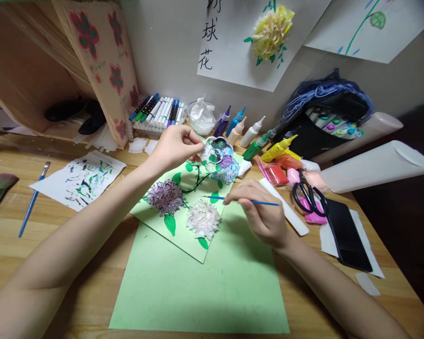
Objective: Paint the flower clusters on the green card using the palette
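Observation:
My left hand (175,146) is closed on the rim of a small white paint palette (217,153) and holds it just above the far corner of a light green card (162,219). On that card sit a purple paper flower (165,196), a white paper flower (203,219), a blue one (228,172), and painted green leaves and stems. My right hand (259,209) pinches a thin blue paintbrush (257,202). Its tip points left, close to a green leaf beside the white flower.
A larger green sheet (198,282) lies under the card. Paint bottles (249,134), markers (159,110), a tissue bowl (201,117), clay packs (281,169), black scissors (309,195) and a black phone (348,240) crowd the back and right. A paint-smeared paper (79,179) and spare blue brush (33,200) lie left.

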### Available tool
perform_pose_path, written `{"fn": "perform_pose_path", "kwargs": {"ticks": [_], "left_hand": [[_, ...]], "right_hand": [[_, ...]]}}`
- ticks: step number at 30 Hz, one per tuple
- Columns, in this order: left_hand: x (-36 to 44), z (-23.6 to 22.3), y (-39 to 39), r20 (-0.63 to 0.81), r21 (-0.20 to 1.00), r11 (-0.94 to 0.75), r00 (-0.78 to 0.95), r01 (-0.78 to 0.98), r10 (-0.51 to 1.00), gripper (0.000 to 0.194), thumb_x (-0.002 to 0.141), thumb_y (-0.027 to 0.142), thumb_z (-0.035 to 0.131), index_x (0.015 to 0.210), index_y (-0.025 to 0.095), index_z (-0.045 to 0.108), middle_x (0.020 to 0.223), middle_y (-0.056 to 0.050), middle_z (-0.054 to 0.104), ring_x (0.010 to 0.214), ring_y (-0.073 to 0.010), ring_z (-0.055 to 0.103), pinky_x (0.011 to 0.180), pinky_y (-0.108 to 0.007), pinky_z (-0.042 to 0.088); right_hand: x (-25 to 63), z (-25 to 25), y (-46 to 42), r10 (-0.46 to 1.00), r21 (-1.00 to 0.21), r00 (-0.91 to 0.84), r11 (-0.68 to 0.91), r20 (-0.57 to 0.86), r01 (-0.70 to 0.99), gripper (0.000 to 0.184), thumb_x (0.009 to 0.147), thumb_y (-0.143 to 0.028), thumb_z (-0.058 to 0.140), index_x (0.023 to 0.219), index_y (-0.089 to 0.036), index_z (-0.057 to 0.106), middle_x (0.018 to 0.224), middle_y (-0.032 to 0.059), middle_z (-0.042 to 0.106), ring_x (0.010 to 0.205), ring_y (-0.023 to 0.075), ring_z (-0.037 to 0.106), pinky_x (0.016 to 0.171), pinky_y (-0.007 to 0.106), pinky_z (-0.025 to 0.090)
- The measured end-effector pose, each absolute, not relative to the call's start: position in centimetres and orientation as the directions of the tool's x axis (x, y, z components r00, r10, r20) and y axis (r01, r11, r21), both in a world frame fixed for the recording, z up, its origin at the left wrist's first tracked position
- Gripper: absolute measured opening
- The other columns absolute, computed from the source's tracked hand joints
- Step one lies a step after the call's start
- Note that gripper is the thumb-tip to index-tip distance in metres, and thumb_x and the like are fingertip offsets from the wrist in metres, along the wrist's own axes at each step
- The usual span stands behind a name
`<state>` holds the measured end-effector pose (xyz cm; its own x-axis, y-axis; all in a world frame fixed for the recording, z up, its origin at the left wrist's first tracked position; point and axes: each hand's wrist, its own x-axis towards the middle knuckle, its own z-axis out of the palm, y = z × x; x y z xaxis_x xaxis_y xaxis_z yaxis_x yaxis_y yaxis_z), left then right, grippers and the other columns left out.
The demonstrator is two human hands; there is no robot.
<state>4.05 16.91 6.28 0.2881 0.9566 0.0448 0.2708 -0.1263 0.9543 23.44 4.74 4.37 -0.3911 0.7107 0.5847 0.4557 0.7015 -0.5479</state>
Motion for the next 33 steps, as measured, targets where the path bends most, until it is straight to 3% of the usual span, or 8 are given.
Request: {"fn": "perform_pose_path", "kwargs": {"ticks": [4,7,19,25,33], "left_hand": [[4.0,6.3,16.9,0.016,0.95,-0.109,0.3,0.294,0.954,0.005,0.066,0.013,0.065,0.064,0.013,0.061,0.053,-0.002,0.065,0.049,-0.0109,0.062,0.05,-0.022,0.05],[4.0,6.3,16.7,-0.008,0.945,-0.1,0.325,0.312,0.946,0.006,0.066,0.012,0.064,0.063,0.014,0.06,0.052,-0.001,0.065,0.048,-0.0101,0.062,0.048,-0.021,0.049],[4.2,6.5,16.4,-0.024,0.962,-0.072,0.344,0.262,0.939,0.007,0.065,0.009,0.064,0.063,0.014,0.06,0.049,0.0,0.064,0.046,-0.0092,0.06,0.048,-0.02,0.049],[4.3,6.5,16.3,-0.039,0.969,-0.048,0.341,0.243,0.939,0.008,0.065,0.007,0.063,0.064,0.014,0.06,0.049,0.0,0.064,0.045,-0.0089,0.06,0.048,-0.02,0.048],[4.2,6.4,16.3,-0.028,0.964,-0.066,0.345,0.257,0.938,0.007,0.066,0.009,0.065,0.064,0.014,0.06,0.051,-0.001,0.065,0.047,-0.0099,0.061,0.049,-0.021,0.051]], "right_hand": [[24.4,4.8,4.9,0.651,-0.539,-0.115,0.703,0.75,0.465,0.03,0.098,-0.032,0.037,0.092,-0.026,0.065,0.076,0.0044,0.069,0.074,0.0207,0.06,0.069,0.038,0.046],[24.7,5.0,5.4,0.631,-0.539,0.005,0.66,0.776,0.524,0.033,0.097,-0.033,0.037,0.087,-0.025,0.067,0.074,0.0049,0.068,0.073,0.0213,0.06,0.071,0.039,0.046],[24.6,4.2,5.8,0.71,-0.571,-0.064,0.614,0.702,0.545,0.032,0.098,-0.03,0.037,0.09,-0.025,0.067,0.078,0.0042,0.068,0.076,0.0195,0.061,0.07,0.036,0.047],[24.3,4.2,6.0,0.768,-0.7,0.051,0.55,0.638,0.456,0.034,0.098,-0.033,0.037,0.086,-0.022,0.067,0.076,0.0049,0.066,0.071,0.0173,0.062,0.061,0.032,0.047],[24.7,4.3,6.9,0.865,-0.878,0.188,0.421,0.464,0.229,0.035,0.097,-0.04,0.04,0.081,-0.019,0.063,0.071,0.0029,0.064,0.069,0.0154,0.065,0.061,0.029,0.049]]}}
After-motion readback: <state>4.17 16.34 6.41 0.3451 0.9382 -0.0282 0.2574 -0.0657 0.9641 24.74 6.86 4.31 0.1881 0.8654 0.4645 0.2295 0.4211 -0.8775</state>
